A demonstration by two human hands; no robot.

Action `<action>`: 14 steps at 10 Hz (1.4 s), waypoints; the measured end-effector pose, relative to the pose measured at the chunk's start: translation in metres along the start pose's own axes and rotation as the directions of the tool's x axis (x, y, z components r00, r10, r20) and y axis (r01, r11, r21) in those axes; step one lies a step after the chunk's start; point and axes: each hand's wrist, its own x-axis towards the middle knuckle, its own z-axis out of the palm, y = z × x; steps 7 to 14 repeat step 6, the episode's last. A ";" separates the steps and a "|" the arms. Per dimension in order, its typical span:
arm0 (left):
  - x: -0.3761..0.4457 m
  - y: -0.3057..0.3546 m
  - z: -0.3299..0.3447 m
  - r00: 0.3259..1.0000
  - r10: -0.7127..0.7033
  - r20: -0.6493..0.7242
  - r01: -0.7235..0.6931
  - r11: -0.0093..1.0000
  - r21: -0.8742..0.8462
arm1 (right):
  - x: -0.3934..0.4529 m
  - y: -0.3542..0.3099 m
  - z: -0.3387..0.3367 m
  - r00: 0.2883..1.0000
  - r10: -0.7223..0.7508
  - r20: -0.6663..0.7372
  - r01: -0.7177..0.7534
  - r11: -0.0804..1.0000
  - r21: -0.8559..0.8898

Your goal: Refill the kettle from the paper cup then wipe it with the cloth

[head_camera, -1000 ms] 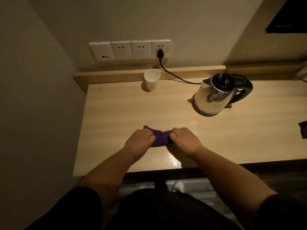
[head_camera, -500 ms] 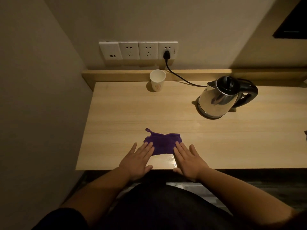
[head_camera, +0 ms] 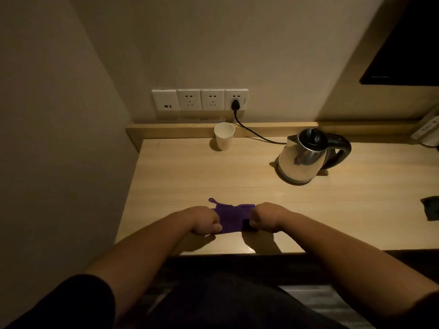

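Partly hidden cloth (head_camera: 231, 218) under both fists

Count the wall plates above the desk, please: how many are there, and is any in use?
4, in one row: USB plate leftmost, then two free sockets, then the rightmost socket holding a black plug. None seems hidden.

Both forearms are bare — short dark sleeves end above the elbows at the near left and near right corners, and dark clothing covers the lap between them.
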 end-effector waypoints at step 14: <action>-0.070 0.025 -0.146 0.967 -0.250 0.055 0.254 0.964 -0.077 | -0.054 -0.014 -0.143 0.949 0.161 0.271 -0.178 0.983 0.039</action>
